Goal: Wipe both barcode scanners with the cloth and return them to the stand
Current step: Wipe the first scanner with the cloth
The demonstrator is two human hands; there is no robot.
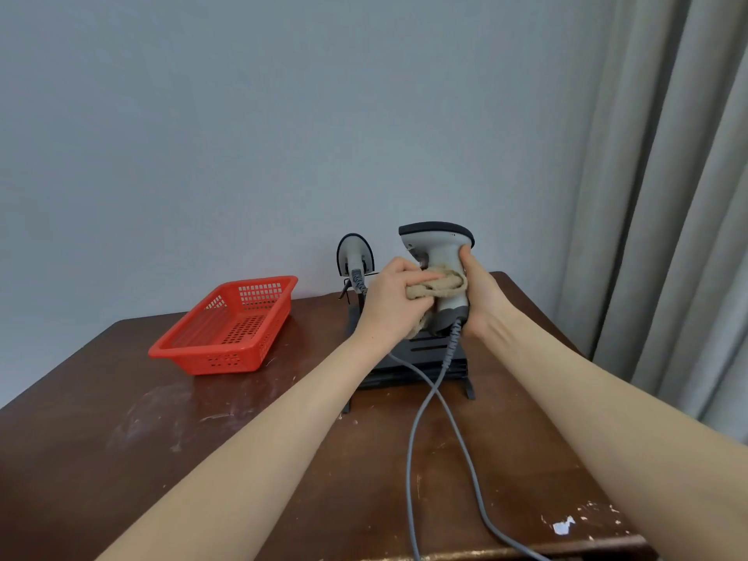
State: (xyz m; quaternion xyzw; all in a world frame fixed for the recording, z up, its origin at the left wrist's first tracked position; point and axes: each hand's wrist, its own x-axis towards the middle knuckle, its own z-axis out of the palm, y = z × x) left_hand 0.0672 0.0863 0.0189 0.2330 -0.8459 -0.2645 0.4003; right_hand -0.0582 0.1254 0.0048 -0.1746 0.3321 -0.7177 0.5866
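Just right of the frame's centre, a grey barcode scanner [439,244] with a dark cap is held upright above the black stand [425,358], its head pointing toward the left of the picture. The right hand [481,301] grips its handle from the right side, fingers wrapped round the far side and thumb up against the neck. The left hand [388,297] meets it from the left, fingers clamped on a bunched beige cloth [441,285] that is pressed against the middle of the handle and partly wraps it. Behind the left hand, toward the wall [283,115], the second scanner [355,255] sits in the stand, its rounded head upright. Two grey cables [413,439] cross in front of the stand and run down over the brown, scuffed tabletop [162,439] to the bottom edge of the frame. A red perforated basket [218,360] sits on the tabletop at centre left, well apart from the stand. Pale curtains [668,196] hang down the right side.
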